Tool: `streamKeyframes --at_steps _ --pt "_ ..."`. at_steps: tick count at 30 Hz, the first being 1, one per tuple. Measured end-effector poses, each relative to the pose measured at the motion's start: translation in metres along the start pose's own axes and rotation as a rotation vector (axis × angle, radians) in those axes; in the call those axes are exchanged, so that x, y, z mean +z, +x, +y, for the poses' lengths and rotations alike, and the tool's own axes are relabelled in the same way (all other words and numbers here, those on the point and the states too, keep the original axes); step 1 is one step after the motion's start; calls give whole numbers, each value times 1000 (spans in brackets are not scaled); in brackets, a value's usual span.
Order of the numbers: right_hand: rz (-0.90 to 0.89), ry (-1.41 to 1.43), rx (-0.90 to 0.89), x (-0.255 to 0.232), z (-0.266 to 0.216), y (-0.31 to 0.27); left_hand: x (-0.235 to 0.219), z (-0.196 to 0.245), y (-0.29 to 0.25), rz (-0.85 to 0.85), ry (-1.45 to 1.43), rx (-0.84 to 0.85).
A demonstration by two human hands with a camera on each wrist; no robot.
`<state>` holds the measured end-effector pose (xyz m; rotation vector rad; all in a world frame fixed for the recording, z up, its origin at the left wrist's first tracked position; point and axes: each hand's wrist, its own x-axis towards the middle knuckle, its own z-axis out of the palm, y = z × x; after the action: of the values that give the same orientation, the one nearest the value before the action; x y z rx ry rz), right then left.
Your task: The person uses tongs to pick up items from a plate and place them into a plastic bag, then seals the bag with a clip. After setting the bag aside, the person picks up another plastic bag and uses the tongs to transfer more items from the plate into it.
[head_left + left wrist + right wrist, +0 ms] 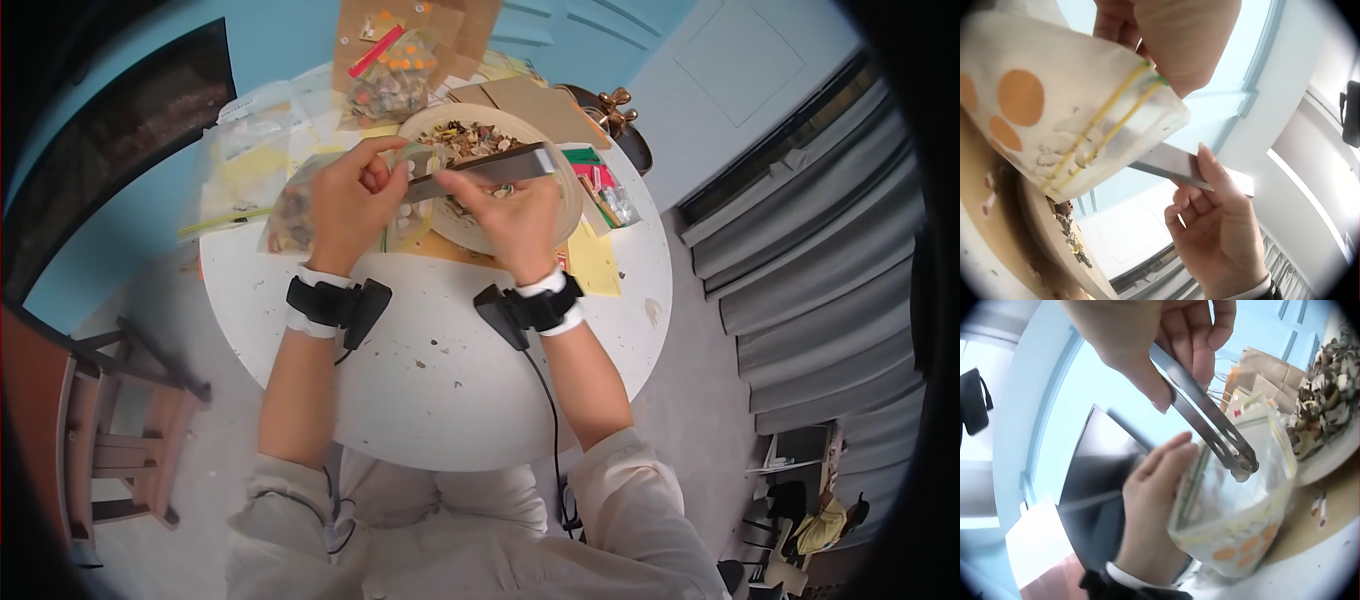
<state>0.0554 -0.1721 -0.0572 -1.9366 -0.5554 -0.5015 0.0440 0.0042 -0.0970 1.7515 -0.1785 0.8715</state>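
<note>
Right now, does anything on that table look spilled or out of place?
Yes: small dark bits lie scattered on the white table in front of the person. They look like strays because a heap of mixed flakes sits on the plate; how they got there isn't shown.

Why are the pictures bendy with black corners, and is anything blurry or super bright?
Head view: probably a wide, round lens, which makes the dark panel look curved, and the right hand looks smeared; left wrist view: the metal tongs gleam white at one end; right wrist view: the left hand looks soft.
</note>
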Motion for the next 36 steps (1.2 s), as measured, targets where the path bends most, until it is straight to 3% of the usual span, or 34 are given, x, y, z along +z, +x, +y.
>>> streamKeyframes --at_steps 4,8,11,14,17,20,23,27,30,33,36 --pt "-32 75 -34 12 1 -3 -3 0 -1 -19 50 12" --pt "34 114 25 -22 -4 -5 -3 3 -4 -70 145 111" --pt "204 40 -3 -59 20 -1 -4 15 -1 -164 297 202" --pt "290 -36 99 -88 62 2 -3 29 -1 -211 332 208" --pt "331 -6 100 -97 91 2 -6 26 -3 -220 358 80" --pt "272 -122 85 -91 81 4 -3 19 -5 -131 266 27" --pt "195 -78 108 -81 76 9 0 19 -5 -50 246 78" --pt "95 164 -16 -64 87 15 1 20 -6 -58 271 115" --pt "37 21 -99 -62 101 20 0 20 -5 -51 285 136" --pt "32 21 -61 -58 103 22 0 21 -5 -40 284 140" --pt "52 17 108 -60 90 19 0 20 -4 -28 279 155"
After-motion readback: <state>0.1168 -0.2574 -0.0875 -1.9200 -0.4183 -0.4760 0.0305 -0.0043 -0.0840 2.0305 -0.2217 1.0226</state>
